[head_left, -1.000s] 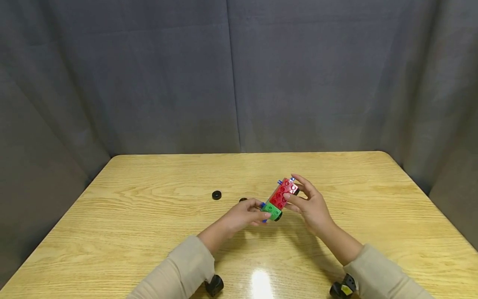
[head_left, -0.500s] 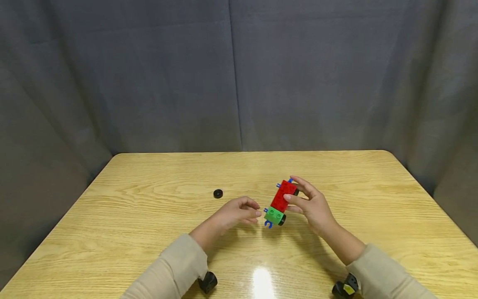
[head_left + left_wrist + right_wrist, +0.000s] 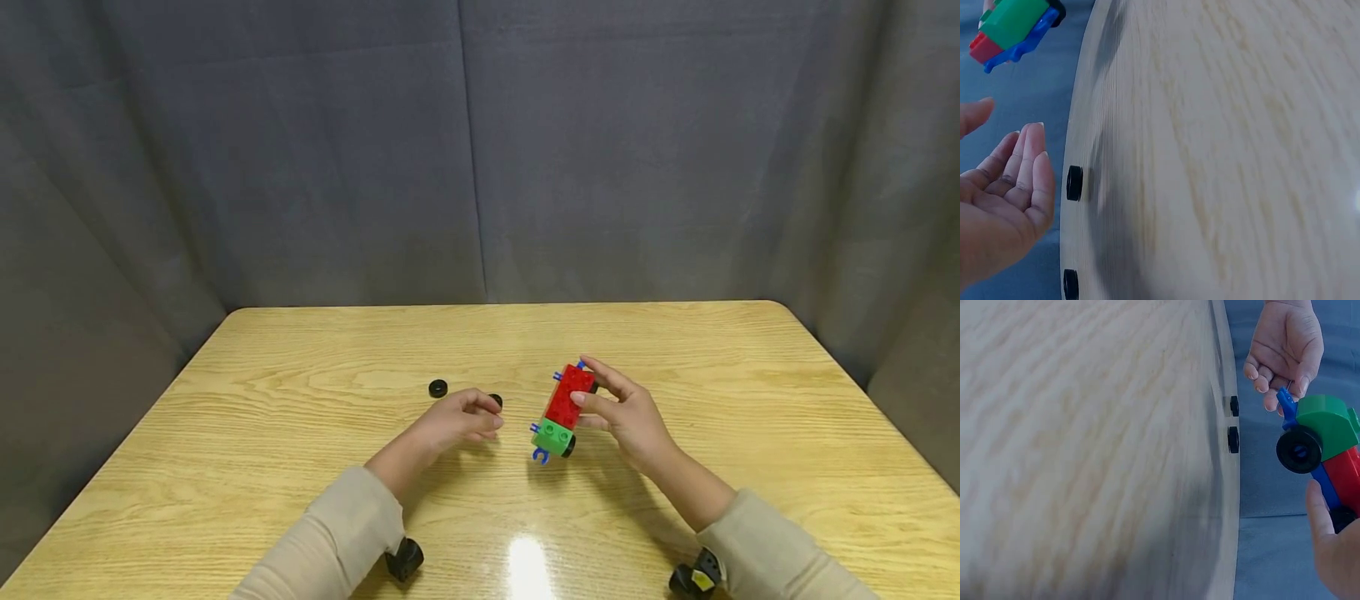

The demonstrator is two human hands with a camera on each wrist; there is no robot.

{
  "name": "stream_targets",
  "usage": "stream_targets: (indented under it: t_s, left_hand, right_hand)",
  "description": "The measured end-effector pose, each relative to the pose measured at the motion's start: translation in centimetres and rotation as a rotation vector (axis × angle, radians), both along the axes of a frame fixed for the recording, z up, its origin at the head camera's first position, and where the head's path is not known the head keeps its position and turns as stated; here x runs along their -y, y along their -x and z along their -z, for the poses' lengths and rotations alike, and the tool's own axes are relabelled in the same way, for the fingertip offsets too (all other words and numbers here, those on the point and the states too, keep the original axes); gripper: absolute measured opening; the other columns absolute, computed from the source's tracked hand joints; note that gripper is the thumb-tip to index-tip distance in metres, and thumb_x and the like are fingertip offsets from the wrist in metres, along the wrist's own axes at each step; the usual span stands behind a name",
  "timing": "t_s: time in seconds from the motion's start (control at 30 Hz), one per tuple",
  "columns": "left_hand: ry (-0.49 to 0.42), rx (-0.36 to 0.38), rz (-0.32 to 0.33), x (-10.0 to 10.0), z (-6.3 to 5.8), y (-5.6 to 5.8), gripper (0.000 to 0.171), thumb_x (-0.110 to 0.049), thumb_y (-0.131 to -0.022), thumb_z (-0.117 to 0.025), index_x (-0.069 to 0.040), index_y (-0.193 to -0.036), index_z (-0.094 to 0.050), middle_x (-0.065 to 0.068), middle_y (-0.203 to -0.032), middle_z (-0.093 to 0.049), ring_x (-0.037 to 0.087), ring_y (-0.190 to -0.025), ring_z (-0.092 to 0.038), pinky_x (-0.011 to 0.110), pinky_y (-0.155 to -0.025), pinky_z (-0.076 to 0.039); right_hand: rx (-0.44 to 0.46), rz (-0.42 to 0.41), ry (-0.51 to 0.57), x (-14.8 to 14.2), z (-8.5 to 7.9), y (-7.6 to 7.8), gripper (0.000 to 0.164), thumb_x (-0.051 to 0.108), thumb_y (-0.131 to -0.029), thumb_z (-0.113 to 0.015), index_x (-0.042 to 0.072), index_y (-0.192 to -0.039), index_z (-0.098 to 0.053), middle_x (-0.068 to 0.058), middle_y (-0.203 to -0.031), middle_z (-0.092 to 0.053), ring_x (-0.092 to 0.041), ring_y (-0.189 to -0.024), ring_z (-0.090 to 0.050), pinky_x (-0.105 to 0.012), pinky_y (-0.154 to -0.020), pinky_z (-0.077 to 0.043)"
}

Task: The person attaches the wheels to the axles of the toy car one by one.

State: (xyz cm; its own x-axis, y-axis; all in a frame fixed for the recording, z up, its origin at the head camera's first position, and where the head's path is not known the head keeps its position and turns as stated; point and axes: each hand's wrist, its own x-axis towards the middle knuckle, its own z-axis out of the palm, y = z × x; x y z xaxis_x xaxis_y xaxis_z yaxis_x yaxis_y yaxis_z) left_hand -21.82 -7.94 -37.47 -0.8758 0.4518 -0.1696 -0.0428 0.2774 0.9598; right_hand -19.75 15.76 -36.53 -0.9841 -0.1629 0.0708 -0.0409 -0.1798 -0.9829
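My right hand (image 3: 628, 419) grips a toy car (image 3: 567, 404) by its red block, thumb on the top. Its body joins a red block to a green block (image 3: 553, 437) over a blue base with a hook at the near end. Black wheels (image 3: 1299, 449) show on the car's right side; bare blue axle stubs stick out on its left. My left hand (image 3: 453, 423) is apart from the car, fingers loosely bent and holding nothing. Just past its fingertips lies a loose black wheel (image 3: 496, 401), partly hidden by them. A second loose wheel (image 3: 438, 388) lies farther left.
The wooden table (image 3: 300, 375) has a far edge backed by a grey curtain (image 3: 337, 167). Black wrist cameras (image 3: 405, 559) hang under both sleeves, close over the tabletop.
My left hand has let go of the car's green end and drawn left toward the loose wheels. The right hand keeps its grip, with the car turned slightly.
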Motion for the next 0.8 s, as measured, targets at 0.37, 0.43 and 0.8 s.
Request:
stream_targets:
  t_s: [0.37, 0.43, 0.8]
  left_hand:
    - [0.055, -0.038, -0.069, 0.4, 0.2, 0.9, 0.026, -0.009, -0.084, -0.055, 0.005, -0.105, -0.05, 0.01, -0.09, -0.055, 0.027, -0.084, -0.056, 0.036, -0.075, -0.045]
    - [0.073, -0.048, -0.085, 0.5, 0.3, 1.2, 0.025, -0.008, -0.083, -0.056, 0.005, -0.104, -0.051, 0.01, -0.088, -0.054, 0.026, -0.083, -0.056, 0.036, -0.074, -0.045]
    - [0.226, -0.129, -0.122, 0.4, 1.0, 2.8, 0.023, -0.006, -0.08, -0.059, 0.001, -0.102, -0.053, 0.009, -0.091, -0.053, 0.017, -0.076, -0.054, 0.03, -0.066, -0.046]
  right_hand:
    - [0.001, -0.036, -0.082, -0.8, 2.3, 1.0, 0.065, 0.016, -0.077, -0.065, 0.006, -0.132, -0.033, -0.018, -0.128, -0.034, -0.022, -0.083, -0.058, -0.041, -0.074, -0.047]
    - [0.015, -0.04, -0.095, -0.6, 1.8, 0.7, 0.064, 0.013, -0.078, -0.064, 0.005, -0.132, -0.033, -0.018, -0.126, -0.036, -0.022, -0.081, -0.057, -0.04, -0.073, -0.047]
    - [0.005, -0.053, -0.133, -0.3, 0.5, 0.1, 0.065, 0.014, -0.078, -0.064, 0.002, -0.133, -0.03, -0.02, -0.121, -0.036, -0.021, -0.082, -0.057, -0.04, -0.074, -0.047]
